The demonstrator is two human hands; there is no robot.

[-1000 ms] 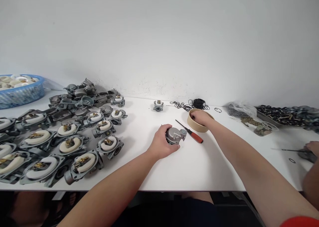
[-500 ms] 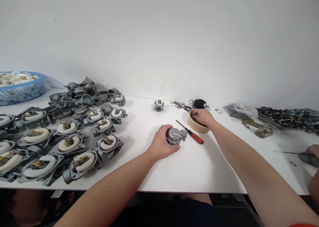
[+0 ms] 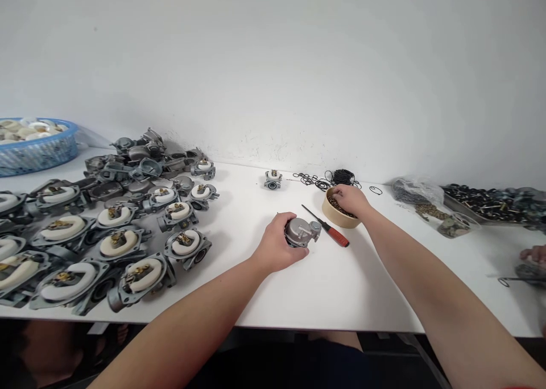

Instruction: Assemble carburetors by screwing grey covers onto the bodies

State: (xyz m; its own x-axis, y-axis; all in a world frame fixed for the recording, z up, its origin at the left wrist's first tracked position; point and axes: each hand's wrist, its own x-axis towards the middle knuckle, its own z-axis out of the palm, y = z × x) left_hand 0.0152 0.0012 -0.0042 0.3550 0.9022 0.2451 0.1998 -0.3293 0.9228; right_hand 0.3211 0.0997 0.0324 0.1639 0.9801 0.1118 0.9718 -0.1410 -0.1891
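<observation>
A: Spreading across the white worktop (image 3: 298, 286), what is laid out largest?

B: Rows of grey carburettor bodies (image 3: 106, 235) are set float-side up at the left, presumably so each can be reached in turn; a blue basket (image 3: 34, 150) is kept behind them.

A: And the piece in hand?

B: One carburettor (image 3: 302, 231) is steadied on the worktop's middle, the left hand (image 3: 277, 244) clamped round it so it cannot roll.

A: The right hand (image 3: 350, 200)?

B: Its fingers are dipped into a round tan tub (image 3: 336, 215) of small parts; whether anything is pinched cannot be told. A red-handled screwdriver (image 3: 328, 228) is left between, within reach.
</observation>
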